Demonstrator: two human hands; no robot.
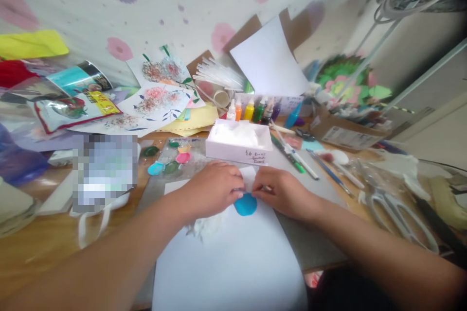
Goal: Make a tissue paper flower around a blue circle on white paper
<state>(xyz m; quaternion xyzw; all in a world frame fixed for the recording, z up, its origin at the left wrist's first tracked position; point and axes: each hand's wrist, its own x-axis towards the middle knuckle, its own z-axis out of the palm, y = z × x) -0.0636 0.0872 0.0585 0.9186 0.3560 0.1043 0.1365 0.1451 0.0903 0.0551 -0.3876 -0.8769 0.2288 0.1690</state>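
Both of my hands meet above a large white sheet of paper [226, 272], just short of the white box [239, 152]. My left hand [217, 184] has its fingers bent together at the upper left edge of a flat round blue piece [245, 205]. From the other side my right hand [280, 189] pinches at the upper right edge of the same piece. Whatever lies between the fingertips is too small and blurred to make out. Crumpled white material [205, 227] rests on the sheet, below my left wrist.
Several coloured bottles [249, 109] stand behind the box. Small paint-coloured caps [171, 167] lie to the left on the grey mat [323, 238]. Pens [290, 153], a brush [333, 172] and large scissors [401, 218] lie right. Painted papers [156, 102] lean at the back.
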